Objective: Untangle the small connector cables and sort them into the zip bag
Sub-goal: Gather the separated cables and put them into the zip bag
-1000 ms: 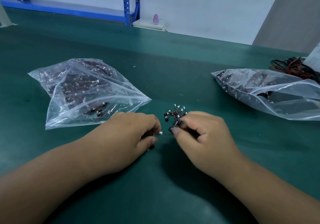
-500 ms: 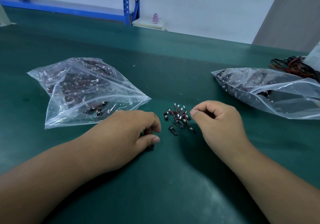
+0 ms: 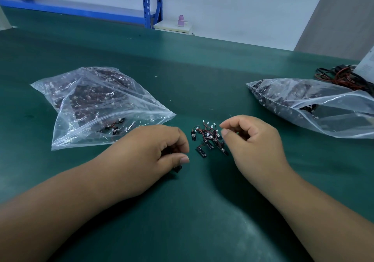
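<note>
A small tangle of connector cables (image 3: 208, 140), black tabs with red and black wires and white plugs, lies on the green mat between my hands. My left hand (image 3: 153, 156) rests just left of it, fingers closed on one connector cable, whose black end (image 3: 177, 168) sticks out under the thumb. My right hand (image 3: 255, 144) hovers at the tangle's right edge, fingers curled and fingertip close to the wires, with nothing visible in it. A clear zip bag (image 3: 101, 108) holding many such cables lies to the left, its mouth towards my left hand.
A second clear zip bag (image 3: 315, 103) with cables lies at the right. Behind it sit loose red and black wires (image 3: 344, 77) and a white sheet (image 3: 368, 63). A blue rack (image 3: 147, 2) and a pink bottle (image 3: 181, 20) stand beyond the table's far edge.
My right hand let go of the black connector it was pinching, drew back to the right of the tangle and stays there. My left hand has kept its place and grip.
</note>
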{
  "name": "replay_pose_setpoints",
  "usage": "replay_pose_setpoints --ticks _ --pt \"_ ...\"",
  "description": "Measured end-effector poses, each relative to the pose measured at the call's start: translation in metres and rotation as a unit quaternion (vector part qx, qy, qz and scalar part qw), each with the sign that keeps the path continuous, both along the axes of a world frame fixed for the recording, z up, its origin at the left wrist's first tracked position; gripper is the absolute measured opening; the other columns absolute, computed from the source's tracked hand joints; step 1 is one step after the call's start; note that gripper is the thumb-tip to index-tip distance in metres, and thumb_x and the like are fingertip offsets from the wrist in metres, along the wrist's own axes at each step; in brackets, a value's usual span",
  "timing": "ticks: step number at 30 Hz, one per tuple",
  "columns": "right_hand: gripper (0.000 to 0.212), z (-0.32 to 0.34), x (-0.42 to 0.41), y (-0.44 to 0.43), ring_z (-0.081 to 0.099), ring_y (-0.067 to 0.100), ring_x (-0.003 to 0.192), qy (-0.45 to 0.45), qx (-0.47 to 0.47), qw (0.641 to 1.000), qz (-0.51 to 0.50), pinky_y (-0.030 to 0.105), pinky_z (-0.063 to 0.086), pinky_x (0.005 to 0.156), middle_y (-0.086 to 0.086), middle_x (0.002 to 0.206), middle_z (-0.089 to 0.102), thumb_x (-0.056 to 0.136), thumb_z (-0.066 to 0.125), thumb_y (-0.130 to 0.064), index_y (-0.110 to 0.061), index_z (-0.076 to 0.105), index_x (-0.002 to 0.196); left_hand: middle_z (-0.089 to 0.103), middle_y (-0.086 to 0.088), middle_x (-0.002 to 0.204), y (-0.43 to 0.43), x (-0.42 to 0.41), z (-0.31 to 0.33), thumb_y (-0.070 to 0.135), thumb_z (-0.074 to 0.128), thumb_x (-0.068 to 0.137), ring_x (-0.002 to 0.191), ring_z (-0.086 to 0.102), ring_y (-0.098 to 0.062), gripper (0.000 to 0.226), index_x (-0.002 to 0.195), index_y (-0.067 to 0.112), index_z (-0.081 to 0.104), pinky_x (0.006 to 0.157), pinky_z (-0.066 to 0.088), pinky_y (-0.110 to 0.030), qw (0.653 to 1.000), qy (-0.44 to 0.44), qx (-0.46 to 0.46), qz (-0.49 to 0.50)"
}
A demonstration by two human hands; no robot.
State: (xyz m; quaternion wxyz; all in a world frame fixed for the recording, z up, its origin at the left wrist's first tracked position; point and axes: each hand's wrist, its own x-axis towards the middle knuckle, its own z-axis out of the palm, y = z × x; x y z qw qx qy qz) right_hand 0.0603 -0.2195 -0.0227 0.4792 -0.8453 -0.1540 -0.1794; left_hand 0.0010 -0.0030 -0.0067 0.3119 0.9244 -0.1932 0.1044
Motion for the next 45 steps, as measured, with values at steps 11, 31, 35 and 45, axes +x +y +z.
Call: replay_pose_setpoints --ticks 11,31,35,45 --pt "0.029 -0.002 -0.037 0.024 0.047 0.013 0.061 -0.155 -0.191 0.958 0.150 0.038 0.043 0.061 -0.009 0.063 0.050 0.090 0.061 -0.038 -0.021 0.059 0.066 0.068 0.011 0.074 -0.007 -0.005 0.005 0.028 0.073 0.076 0.071 0.064 -0.010 0.007 0.078 0.028 0.066 0.068 0.046 -0.013 0.986 -0.014 -0.163 -0.017" --pt "0.028 0.017 0.012 -0.013 0.030 0.006 0.044 0.060 0.064 0.996 -0.013 0.015 0.027 0.041 0.005 0.051 0.042 0.088 0.068 -0.025 -0.006 0.060 0.068 0.050 0.026 0.101 0.008 -0.001 0.002 0.050 0.062 0.082 0.106 0.041 0.003 0.009 0.086 0.043 0.057 0.101 0.036 -0.033 0.989 0.072 0.123 0.027" --pt "0.020 0.021 0.018 -0.018 0.041 0.006 0.048 0.081 0.112 0.990 -0.021 0.013 0.035 0.042 0.009 0.064 0.061 0.080 0.065 -0.030 -0.011 0.066 0.074 0.050 0.025 0.100 0.008 -0.001 0.001 0.047 0.062 0.085 0.104 0.041 0.004 0.011 0.081 0.039 0.054 0.098 0.034 -0.027 0.990 0.066 0.124 0.019" --pt "0.022 0.019 0.005 -0.009 0.049 0.010 0.059 0.022 0.028 0.998 0.057 0.023 0.041 0.059 0.008 0.067 0.060 0.080 0.060 -0.025 -0.008 0.066 0.069 0.061 0.029 0.093 0.005 0.001 0.000 0.036 0.065 0.086 0.087 0.056 0.004 0.014 0.091 0.042 0.054 0.073 0.041 -0.008 0.997 0.058 0.025 0.038"
